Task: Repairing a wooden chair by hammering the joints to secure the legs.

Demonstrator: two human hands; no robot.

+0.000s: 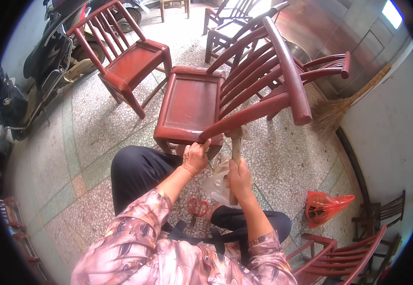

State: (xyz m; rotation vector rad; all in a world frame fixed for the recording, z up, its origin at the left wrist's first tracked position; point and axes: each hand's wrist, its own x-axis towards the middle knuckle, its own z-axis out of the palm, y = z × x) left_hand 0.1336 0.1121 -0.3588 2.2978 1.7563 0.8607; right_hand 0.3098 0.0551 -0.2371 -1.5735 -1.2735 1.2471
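Note:
A red wooden chair [191, 105] with a slatted back stands in front of me, its back to the right. My left hand [195, 157] grips the near edge of its seat, beside the foot of the back post. In my right hand [239, 176] is a hammer [236, 151], its wooden handle upright in my closed fingers. The hammer's head is just below the chair's back rail, partly hidden by it; contact cannot be made out. A clear plastic bag [217, 184] lies on the floor between my hands. Red-handled scissors [198, 207] lie between my legs.
Another red chair [133, 61] stands at the far left, near a motor scooter [50, 61]. More chairs stand behind and at lower right [342, 259]. A straw broom [334, 111] leans by the right wall. A red plastic bag [327, 209] sits on the speckled floor.

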